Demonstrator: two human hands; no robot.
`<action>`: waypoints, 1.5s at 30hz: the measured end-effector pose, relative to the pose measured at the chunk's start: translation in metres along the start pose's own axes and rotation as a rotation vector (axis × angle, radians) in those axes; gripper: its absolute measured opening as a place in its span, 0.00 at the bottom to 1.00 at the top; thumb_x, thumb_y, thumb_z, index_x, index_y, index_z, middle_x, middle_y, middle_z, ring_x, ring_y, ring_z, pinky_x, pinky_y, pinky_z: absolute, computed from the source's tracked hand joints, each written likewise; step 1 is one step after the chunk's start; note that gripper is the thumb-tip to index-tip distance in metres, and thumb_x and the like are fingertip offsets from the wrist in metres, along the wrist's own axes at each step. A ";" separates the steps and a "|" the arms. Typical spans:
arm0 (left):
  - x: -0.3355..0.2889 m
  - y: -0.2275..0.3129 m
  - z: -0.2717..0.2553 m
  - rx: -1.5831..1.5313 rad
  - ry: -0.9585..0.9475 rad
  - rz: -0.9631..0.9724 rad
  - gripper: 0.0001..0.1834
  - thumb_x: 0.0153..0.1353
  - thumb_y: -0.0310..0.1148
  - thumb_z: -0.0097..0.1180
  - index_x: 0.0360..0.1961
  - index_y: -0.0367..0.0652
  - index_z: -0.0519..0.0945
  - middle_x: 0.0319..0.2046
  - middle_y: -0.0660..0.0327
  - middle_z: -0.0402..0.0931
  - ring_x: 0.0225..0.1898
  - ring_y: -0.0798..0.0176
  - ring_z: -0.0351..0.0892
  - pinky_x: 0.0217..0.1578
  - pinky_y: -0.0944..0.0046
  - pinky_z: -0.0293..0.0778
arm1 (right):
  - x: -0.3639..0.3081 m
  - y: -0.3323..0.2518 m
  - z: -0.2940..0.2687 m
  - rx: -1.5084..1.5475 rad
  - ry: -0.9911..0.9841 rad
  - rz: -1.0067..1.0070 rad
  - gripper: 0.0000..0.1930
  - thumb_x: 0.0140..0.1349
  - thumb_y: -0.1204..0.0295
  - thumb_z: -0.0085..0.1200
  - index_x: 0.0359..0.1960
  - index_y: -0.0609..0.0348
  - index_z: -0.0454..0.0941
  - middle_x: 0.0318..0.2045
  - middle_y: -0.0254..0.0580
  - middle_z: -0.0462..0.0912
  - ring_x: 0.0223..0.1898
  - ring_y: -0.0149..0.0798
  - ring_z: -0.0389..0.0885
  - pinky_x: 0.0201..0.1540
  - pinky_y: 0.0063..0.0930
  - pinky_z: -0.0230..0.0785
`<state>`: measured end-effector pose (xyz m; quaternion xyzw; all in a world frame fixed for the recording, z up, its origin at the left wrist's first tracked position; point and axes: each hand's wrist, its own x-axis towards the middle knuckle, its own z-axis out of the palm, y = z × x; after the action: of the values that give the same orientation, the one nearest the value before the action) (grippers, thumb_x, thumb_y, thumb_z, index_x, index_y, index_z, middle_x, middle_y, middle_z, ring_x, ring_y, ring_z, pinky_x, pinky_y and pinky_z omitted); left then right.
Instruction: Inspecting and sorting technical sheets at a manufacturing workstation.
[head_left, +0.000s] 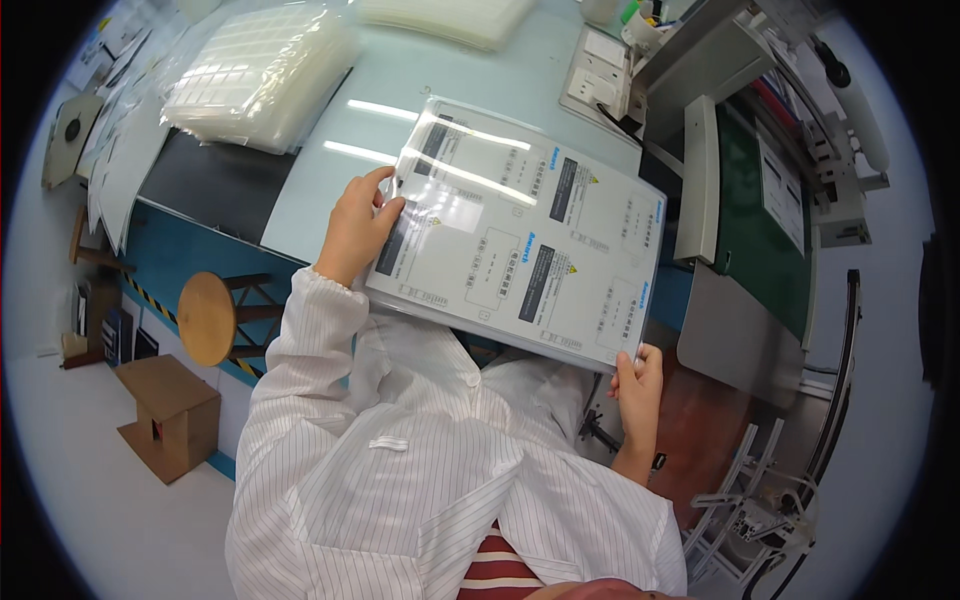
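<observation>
A stack of printed label sheets (500, 230) under glossy clear plastic lies tilted in front of me, its near edge over my lap. The sheets are pale, with dark blocks, blue lettering and small yellow triangles. Closed on its left edge is my left hand (355, 225), thumb on top and the fingers partly hidden beneath. My right hand (637, 385) pinches the near right corner, thumb on top. Behind the stack, the pale green tabletop (310, 195) reflects bright light strips.
Plastic-wrapped pale sheets (265, 70) are piled at the back left, beside a black mat (215, 185). A power socket block (597, 75) sits at the back right. To the right stands a machine with a green bed (755, 200). A round wooden stool (207, 318) is at the left.
</observation>
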<state>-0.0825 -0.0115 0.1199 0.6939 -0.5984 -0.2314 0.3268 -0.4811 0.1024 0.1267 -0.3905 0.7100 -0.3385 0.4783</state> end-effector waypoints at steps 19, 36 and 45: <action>0.007 -0.021 0.008 0.096 -0.063 0.082 0.20 0.64 0.36 0.54 0.54 0.39 0.74 0.31 0.58 0.68 0.28 0.64 0.66 0.32 0.65 0.68 | 0.001 -0.031 -0.022 -0.639 0.147 -0.089 0.30 0.56 0.59 0.58 0.59 0.58 0.68 0.17 0.42 0.74 0.22 0.37 0.75 0.30 0.30 0.67; -0.003 -0.024 0.008 0.502 -0.120 0.220 0.20 0.67 0.34 0.44 0.53 0.29 0.70 0.39 0.43 0.70 0.39 0.42 0.73 0.40 0.52 0.70 | 0.153 0.006 -0.188 1.111 0.614 -0.168 0.30 0.62 0.72 0.49 0.62 0.75 0.53 0.62 0.60 0.59 0.63 0.52 0.59 0.64 0.43 0.58; -0.011 -0.016 0.036 0.417 0.124 0.191 0.20 0.67 0.33 0.38 0.55 0.32 0.69 0.39 0.45 0.68 0.39 0.43 0.70 0.42 0.52 0.68 | 0.197 0.020 -0.249 1.337 0.692 -0.083 0.25 0.62 0.74 0.43 0.59 0.72 0.55 0.63 0.62 0.53 0.64 0.54 0.56 0.67 0.47 0.53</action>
<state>-0.0990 -0.0055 0.0830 0.6995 -0.6751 -0.0277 0.2326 -0.7677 -0.0349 0.1054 0.0851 0.4477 -0.8184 0.3501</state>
